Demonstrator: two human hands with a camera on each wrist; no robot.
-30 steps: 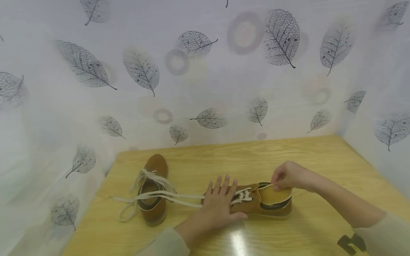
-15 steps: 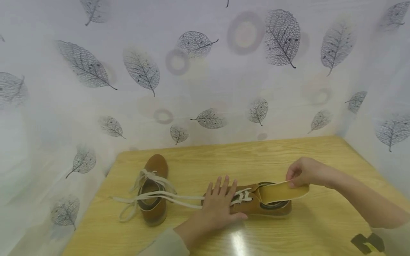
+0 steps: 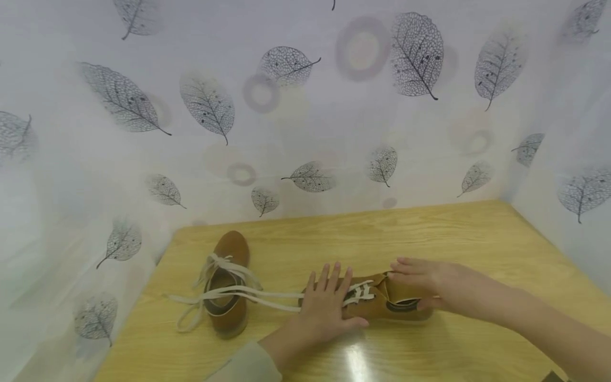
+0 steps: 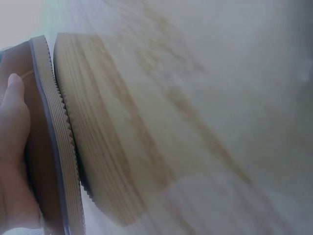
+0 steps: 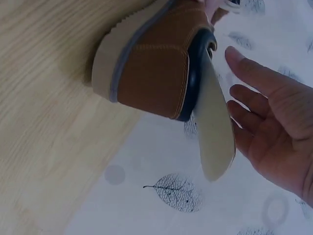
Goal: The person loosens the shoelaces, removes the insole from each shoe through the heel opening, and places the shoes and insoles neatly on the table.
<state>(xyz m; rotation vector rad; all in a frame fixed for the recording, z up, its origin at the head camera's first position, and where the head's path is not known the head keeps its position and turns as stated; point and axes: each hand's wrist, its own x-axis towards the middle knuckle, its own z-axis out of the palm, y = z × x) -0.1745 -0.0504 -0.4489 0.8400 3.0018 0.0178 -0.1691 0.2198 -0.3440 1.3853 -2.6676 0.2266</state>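
Note:
A brown lace-up shoe [image 3: 369, 310] lies sideways on the table, toe to the left. My left hand [image 3: 324, 307] rests on its toe part with fingers spread and straight. In the left wrist view the thumb lies along the side of the shoe [image 4: 41, 132], above its ridged sole. A tan insole [image 5: 215, 132] sticks out of the shoe's opening in the right wrist view. Beside it is my right hand [image 5: 274, 117], fingers extended and not pinching it. From the head, the right hand [image 3: 439, 284] covers the heel end and part of the insole.
To the left stands a second brown shoe [image 3: 233, 249], toe pointing away, with its cream laces tied. Long loose laces [image 3: 281, 294] from the first shoe stretch across it. A leaf-patterned cloth [image 3: 315, 122] surrounds the wooden table [image 3: 305, 239] at the back and sides.
The right hand first pinched the insole and pulled it partly out to the right. It has since let go and moved left over the insole, fingers straightened. The left hand stayed put.

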